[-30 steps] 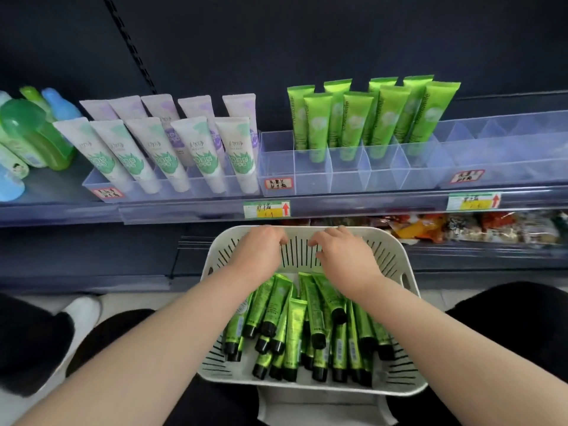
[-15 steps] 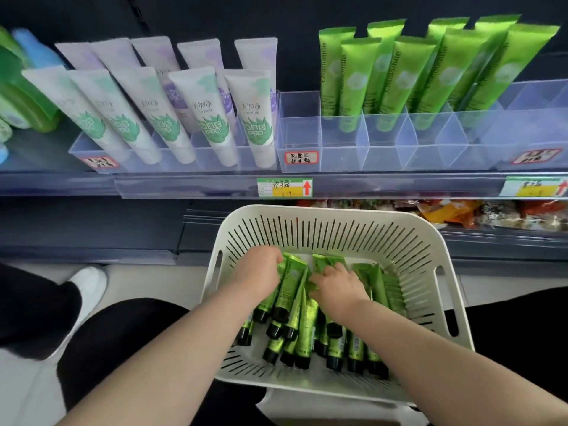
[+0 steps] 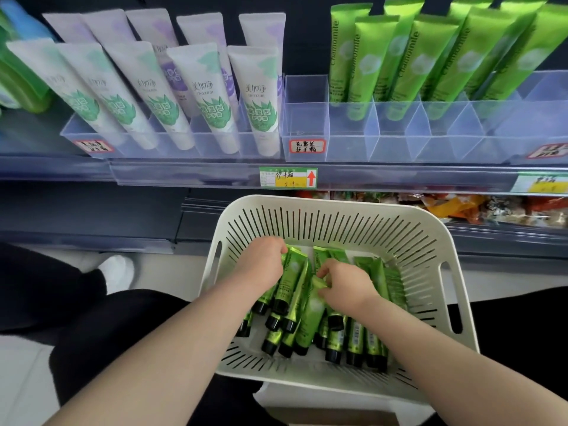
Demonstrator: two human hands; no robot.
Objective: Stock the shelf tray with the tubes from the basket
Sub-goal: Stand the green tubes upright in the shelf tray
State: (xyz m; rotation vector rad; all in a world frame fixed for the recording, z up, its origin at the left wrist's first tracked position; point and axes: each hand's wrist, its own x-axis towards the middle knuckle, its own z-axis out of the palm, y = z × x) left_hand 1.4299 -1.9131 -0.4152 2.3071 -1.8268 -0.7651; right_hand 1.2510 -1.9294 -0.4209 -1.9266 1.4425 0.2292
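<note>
Tubes (image 3: 310,315), the little green ones with black caps, are piled in the white slotted basket (image 3: 338,222) sitting right below the shelf. Left hand (image 3: 261,265) is curled down over the tops of a couple of tubes on the left of the pile, fingers closed around them. Right hand (image 3: 344,287) is pinching a tube near the middle. Up top, the clear shelf tray (image 3: 353,133) has green tubes standing in the back slots, front slots bare.
</note>
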